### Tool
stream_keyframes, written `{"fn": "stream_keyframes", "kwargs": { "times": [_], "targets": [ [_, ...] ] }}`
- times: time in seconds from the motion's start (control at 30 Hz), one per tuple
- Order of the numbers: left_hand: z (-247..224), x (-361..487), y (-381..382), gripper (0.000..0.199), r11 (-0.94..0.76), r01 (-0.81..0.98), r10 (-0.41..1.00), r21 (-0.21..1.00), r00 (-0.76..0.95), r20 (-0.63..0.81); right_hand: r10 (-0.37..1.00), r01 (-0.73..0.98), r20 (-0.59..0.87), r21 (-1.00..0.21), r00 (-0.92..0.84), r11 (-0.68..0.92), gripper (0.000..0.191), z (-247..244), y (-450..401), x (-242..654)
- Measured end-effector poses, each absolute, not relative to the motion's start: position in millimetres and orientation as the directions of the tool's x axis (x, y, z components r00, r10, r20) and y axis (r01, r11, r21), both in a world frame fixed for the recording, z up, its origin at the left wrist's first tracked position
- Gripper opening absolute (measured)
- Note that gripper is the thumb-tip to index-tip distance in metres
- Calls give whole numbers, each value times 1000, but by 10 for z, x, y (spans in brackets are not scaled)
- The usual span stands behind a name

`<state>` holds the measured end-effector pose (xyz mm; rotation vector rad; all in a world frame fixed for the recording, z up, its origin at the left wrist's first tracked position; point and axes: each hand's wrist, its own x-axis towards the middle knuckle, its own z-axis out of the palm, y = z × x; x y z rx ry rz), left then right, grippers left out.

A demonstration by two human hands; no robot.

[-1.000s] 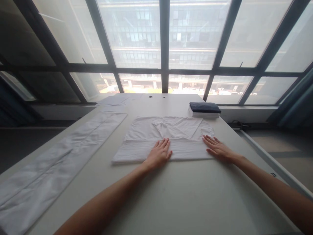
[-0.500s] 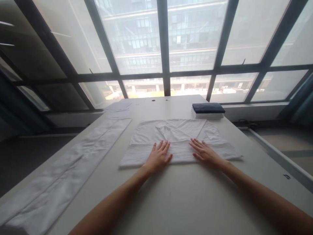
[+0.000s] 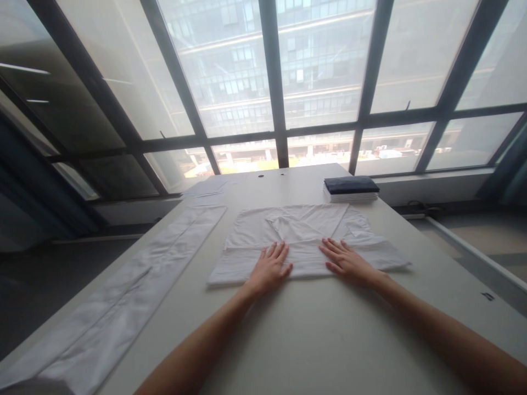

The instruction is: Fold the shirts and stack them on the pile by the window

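A white garment (image 3: 308,222), partly folded, lies across the middle of the white table (image 3: 313,340). Its near part is turned over into a flat band, and diagonal folds show in the far part. My left hand (image 3: 272,267) rests flat on the left half of this band, fingers spread and pointing away from me. On the right half lies my right hand (image 3: 346,260), also palm down with its fingers stretched out. Neither hand grips the cloth. What is under the palms is hidden.
A long strip of wrinkled white fabric (image 3: 135,280) runs along the table's left side. Flat white sheets (image 3: 203,188) lie at the far left. A dark folded cloth (image 3: 351,184) tops a white stack (image 3: 352,196) at the far right. Large windows (image 3: 321,66) stand behind.
The view has tilted slightly, so everything sits a little differently in the picture. Both hands stay flat on the garment, and its folds look the same.
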<state>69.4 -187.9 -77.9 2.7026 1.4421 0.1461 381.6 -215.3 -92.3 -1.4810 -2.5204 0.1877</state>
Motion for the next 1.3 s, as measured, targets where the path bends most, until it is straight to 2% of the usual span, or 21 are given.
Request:
{"fn": "stream_keyframes", "kwargs": {
  "times": [0.2, 0.33, 0.4, 0.47, 0.53, 0.6, 0.7, 0.8, 1.03, 1.3],
  "targets": [
    [-765, 593, -2393, 66, -563, 817, 822, 128, 569, -23, 835, 797, 53, -268, -548, 541, 67, -1009, -2568, 3875],
    [-748, 491, -2578, 70, -556, 807, 811, 196, 579, -86, 842, 784, 78, -328, -534, 527, 64, -1011, -2793, 3880],
    [-676, 393, -2475, 69, -537, 804, 818, 256, 570, -77, 878, 795, 140, -377, -458, 475, 60, -935, -2739, 3917],
    [-553, 244, -2232, 66, -518, 800, 840, 302, 543, 1, 908, 814, 251, -408, -335, 413, 57, -813, -2549, 4018],
    [-403, 50, -1880, 65, -514, 801, 855, 307, 508, 106, 902, 838, 372, -402, -219, 369, 54, -672, -2242, 4188],
    [-263, -170, -1480, 64, -462, 829, 887, 314, 433, 161, 896, 873, 423, -379, -131, 306, 50, -543, -1867, 4398],
    [-134, -487, -932, 61, -300, 914, 952, 272, 271, 140, 952, 939, 305, -326, -10, 114, 44, -412, -1318, 4691],
    [-134, -723, -562, 59, -228, 942, 971, 246, 200, 134, 969, 955, 247, -291, 22, 53, 41, -363, -924, 4859],
    [-426, -877, -156, 53, -246, 947, 967, 207, 223, 126, 987, 985, 162, -171, 12, 16, 39, -468, -535, 4769],
    [-628, -852, 147, 44, -290, 940, 950, 181, 259, 174, 993, 988, 39, -99, -112, 115, 36, -620, -312, 4627]
  ]
}}
